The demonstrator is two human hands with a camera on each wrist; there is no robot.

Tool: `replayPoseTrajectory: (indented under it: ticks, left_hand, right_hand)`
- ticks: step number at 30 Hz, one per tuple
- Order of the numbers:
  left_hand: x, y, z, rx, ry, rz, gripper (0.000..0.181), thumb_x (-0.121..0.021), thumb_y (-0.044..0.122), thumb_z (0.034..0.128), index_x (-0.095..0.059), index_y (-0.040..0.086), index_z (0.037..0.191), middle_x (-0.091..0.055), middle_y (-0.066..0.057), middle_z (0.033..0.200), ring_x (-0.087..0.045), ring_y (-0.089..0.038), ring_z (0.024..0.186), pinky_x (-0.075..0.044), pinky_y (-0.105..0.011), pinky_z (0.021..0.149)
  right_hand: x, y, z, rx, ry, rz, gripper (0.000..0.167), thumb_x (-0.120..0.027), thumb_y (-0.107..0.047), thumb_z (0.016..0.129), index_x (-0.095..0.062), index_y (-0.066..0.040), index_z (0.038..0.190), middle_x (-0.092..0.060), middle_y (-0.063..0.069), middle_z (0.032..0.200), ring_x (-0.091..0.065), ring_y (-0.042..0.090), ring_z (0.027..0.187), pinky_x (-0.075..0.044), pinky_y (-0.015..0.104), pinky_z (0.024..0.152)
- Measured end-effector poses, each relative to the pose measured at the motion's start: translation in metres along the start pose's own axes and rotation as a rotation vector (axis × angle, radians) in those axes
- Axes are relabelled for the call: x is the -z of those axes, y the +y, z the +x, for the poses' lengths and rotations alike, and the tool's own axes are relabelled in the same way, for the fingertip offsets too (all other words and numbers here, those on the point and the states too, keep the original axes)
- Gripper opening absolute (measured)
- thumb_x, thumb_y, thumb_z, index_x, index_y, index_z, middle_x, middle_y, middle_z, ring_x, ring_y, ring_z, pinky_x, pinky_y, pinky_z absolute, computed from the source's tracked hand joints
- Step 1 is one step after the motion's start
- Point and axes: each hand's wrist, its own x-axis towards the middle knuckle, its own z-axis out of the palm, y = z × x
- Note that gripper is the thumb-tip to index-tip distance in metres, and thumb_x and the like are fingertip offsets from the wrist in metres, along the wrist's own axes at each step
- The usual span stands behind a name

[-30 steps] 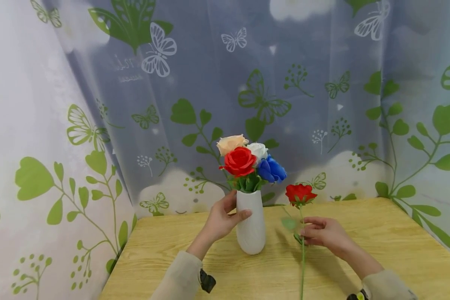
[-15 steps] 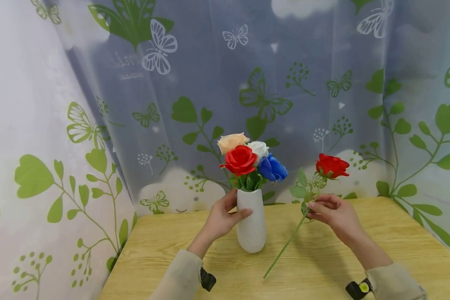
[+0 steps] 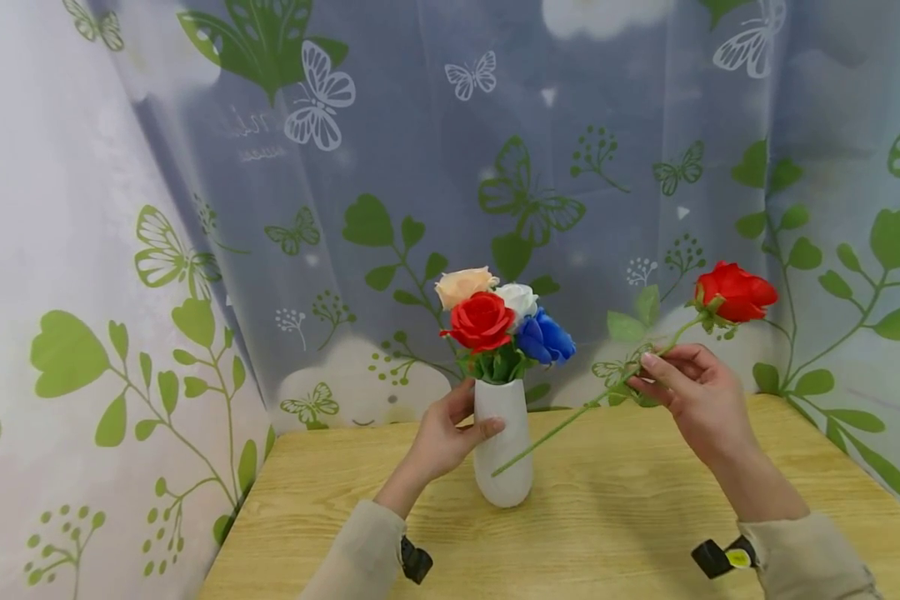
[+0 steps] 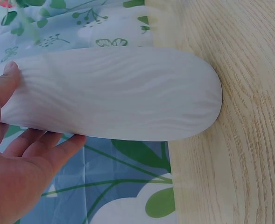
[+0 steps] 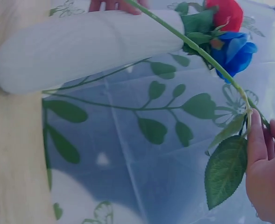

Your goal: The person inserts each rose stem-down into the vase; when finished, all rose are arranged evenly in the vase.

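Observation:
A white vase (image 3: 504, 442) with a wavy surface stands upright on the table. It holds a peach rose (image 3: 465, 287), a red rose (image 3: 480, 321), a white rose (image 3: 517, 300) and a blue rose (image 3: 545, 337). My left hand (image 3: 450, 433) grips the vase's upper left side, thumb across the front. In my right hand (image 3: 701, 400) a single red rose (image 3: 737, 292) is pinched by its stem. That rose slants, bloom up at the right, stem end crossing in front of the vase in the head view. Its green leaf (image 5: 226, 172) hangs beside my fingers in the right wrist view.
The light wooden table (image 3: 330, 508) spreads under both arms. A patterned curtain (image 3: 390, 108) with leaves and butterflies rises close behind the table and along both sides. Dark cameras are strapped at both wrists.
My right hand has risen and moved right with the single red rose. Its stem has swung from upright to slanted, the lower end now toward the vase. My left hand and the vase stay put.

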Motion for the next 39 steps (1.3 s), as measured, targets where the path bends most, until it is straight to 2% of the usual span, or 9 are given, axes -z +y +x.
replayPoseTrajectory:
  ticks: [6, 13, 19, 27, 32, 39]
  left_hand:
    - [-0.002, -0.001, 0.002, -0.029, 0.003, 0.003, 0.068, -0.077, 0.014, 0.0984, -0.046, 0.007, 0.159, -0.066, -0.017, 0.143, -0.063, -0.034, 0.135, -0.055, -0.050, 0.110]
    - [-0.002, -0.001, 0.000, -0.003, 0.004, 0.000, 0.076, -0.077, 0.015, 0.0982, -0.038, 0.003, 0.163, -0.064, -0.018, 0.146, -0.062, -0.034, 0.137, -0.055, -0.049, 0.109]
    - [-0.001, 0.000, 0.000, 0.004, 0.004, 0.003, 0.081, -0.077, 0.018, 0.0985, -0.033, 0.002, 0.164, -0.062, -0.018, 0.148, -0.061, -0.035, 0.138, -0.054, -0.049, 0.111]
    - [-0.001, -0.001, 0.000, 0.006, 0.008, -0.003, 0.079, -0.078, 0.017, 0.0982, -0.036, 0.004, 0.164, -0.064, -0.017, 0.147, -0.062, -0.034, 0.137, -0.054, -0.050, 0.111]
    - [-0.001, 0.000, 0.000, 0.002, 0.003, -0.007, 0.075, -0.078, 0.017, 0.0981, -0.040, 0.006, 0.162, -0.065, -0.017, 0.146, -0.062, -0.035, 0.137, -0.054, -0.051, 0.111]
    - [0.000, 0.000, 0.000, 0.001, 0.002, -0.003, 0.076, -0.078, 0.018, 0.0978, -0.040, 0.007, 0.163, -0.064, -0.016, 0.147, -0.062, -0.033, 0.137, -0.053, -0.051, 0.111]
  right_hand:
    - [-0.006, -0.013, 0.005, 0.063, 0.047, 0.085, 0.018, -0.056, 0.014, 0.102, -0.066, 0.000, 0.104, -0.078, 0.007, 0.100, -0.078, 0.019, 0.091, -0.066, 0.036, 0.086]
    - [-0.011, -0.027, 0.014, 0.162, 0.072, 0.245, 0.020, -0.053, 0.018, 0.101, -0.066, 0.004, 0.101, -0.076, 0.014, 0.096, -0.078, 0.025, 0.088, -0.066, 0.039, 0.083]
    - [-0.016, -0.040, 0.021, 0.259, 0.093, 0.297, 0.020, -0.052, 0.022, 0.099, -0.068, 0.010, 0.101, -0.075, 0.018, 0.097, -0.078, 0.029, 0.086, -0.067, 0.040, 0.079]
    - [-0.025, -0.044, 0.022, 0.255, 0.073, 0.200, 0.019, -0.054, 0.021, 0.098, -0.066, 0.008, 0.103, -0.076, 0.016, 0.100, -0.078, 0.027, 0.088, -0.067, 0.040, 0.081]
    - [-0.039, -0.042, 0.024, 0.258, 0.009, 0.099, 0.020, -0.056, 0.021, 0.098, -0.064, 0.006, 0.106, -0.074, 0.013, 0.101, -0.078, 0.025, 0.091, -0.066, 0.039, 0.084]
    - [-0.063, -0.044, 0.029, 0.287, 0.047, -0.075, 0.018, -0.063, 0.019, 0.095, -0.063, 0.006, 0.107, -0.074, 0.010, 0.100, -0.077, 0.021, 0.089, -0.066, 0.038, 0.084]
